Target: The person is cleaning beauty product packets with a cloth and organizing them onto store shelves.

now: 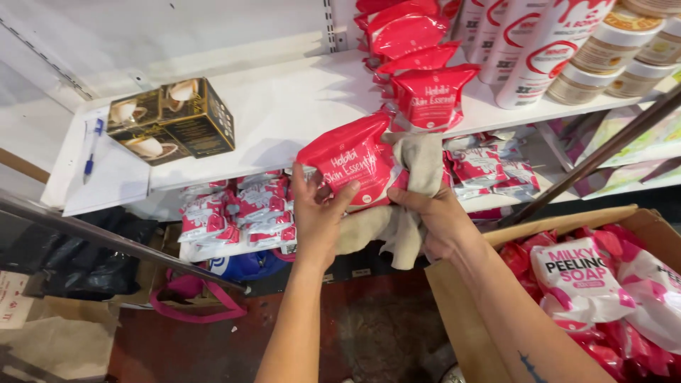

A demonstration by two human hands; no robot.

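— Nearest to us: our left hand [317,213], fingers closed around the lower edge of a glossy red-and-white plastic pouch [350,164], thumb pressed on its front.

— And our right hand [434,221]?

— Clenched on a crumpled beige cloth [415,181], which lies against the pouch's right side. We hold the pouch just in front of the white shelf board [284,106].

— What else do we list by that pouch?

— Above right of it, a row of matching red pouches [425,85] on the shelf. Left of it, a dark box picturing coffee cups [174,120] and a blue pen [92,145]. Lower right, an open brown cardboard carton [461,284] of pink-and-white packets [578,273].
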